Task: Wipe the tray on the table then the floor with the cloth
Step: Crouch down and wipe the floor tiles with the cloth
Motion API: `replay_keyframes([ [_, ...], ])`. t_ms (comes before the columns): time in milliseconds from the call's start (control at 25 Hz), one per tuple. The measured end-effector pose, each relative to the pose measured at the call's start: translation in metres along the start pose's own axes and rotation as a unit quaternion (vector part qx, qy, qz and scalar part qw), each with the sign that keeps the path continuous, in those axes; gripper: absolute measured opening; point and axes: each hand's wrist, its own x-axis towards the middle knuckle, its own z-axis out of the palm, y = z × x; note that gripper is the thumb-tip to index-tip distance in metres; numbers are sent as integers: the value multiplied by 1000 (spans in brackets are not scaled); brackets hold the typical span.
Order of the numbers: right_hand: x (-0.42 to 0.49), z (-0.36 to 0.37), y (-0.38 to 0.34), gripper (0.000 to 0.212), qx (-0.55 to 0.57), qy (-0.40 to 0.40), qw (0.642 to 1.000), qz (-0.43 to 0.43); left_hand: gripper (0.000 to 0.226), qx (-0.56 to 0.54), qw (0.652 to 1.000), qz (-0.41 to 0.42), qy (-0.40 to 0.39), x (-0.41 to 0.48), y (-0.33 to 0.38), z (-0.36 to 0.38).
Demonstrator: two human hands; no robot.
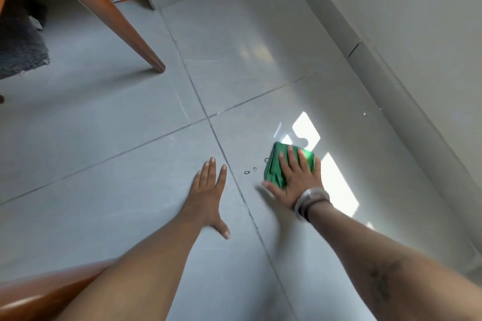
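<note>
Floor stage, judging by the pose. Right hand lies flat, pressing the green cloth onto the tile. Left hand is spread empty at its 9 o'clock, bracing. Small droplets sit just beside the cloth's 9 o'clock edge; best to sweep leftward over them with even pressure. Tray not in view.

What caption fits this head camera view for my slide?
Right hand presses a green cloth on the floor; left hand braces flat.
</note>
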Motion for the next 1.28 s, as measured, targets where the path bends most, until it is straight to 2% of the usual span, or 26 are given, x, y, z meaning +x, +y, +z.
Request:
replay_keyframes([
  [80,30,-13,-10,104,15,-4,1000,23,177,-6,1000,-4,-2,1,1,0],
  [200,-7,6,-28,104,15,-34,992,-117,176,-16,1000,-12,21,-2,5,-2],
  [280,-54,24,-31,98,-5,-57,971,-231,174,-22,1000,-7,19,-3,6,-4],
  [320,-64,28,-29,94,-14,-59,969,-241,174,-23,999,-11,22,-4,7,-4],
  [360,-63,29,-24,90,-9,-46,978,-202,173,-17,999,-12,32,-4,9,-3],
  [440,-35,19,-21,89,39,-6,999,-28,173,-5,999,-9,39,-3,9,-3],
  [520,8,3,-20,92,91,27,991,92,173,-1,999,-15,46,0,7,0],
  [600,39,-6,-35,93,92,23,993,77,174,-3,999,-6,47,0,5,2],
  [680,34,1,-59,92,68,27,997,-6,174,-7,999,-2,42,0,2,1],
  [840,-53,47,-60,86,48,54,988,-135,174,-16,999,-7,49,0,4,-1],
  [880,-71,54,-57,84,55,55,990,-122,174,-10,999,-4,49,0,4,-2],
  [960,-83,51,-54,81,89,32,995,11,174,-14,999,-7,33,-3,5,-3],
  [1040,-45,29,-56,81,142,62,975,161,176,-9,999,-18,38,-4,8,-6],
  [1120,12,3,-55,81,181,66,953,234,176,-2,999,-21,31,-3,11,-8],
  [1200,48,-12,-56,82,176,50,950,254,175,16,999,-32,21,-5,15,-10],
  [1280,42,-3,-65,82,136,47,975,167,174,16,999,-31,17,-6,16,-12],
])
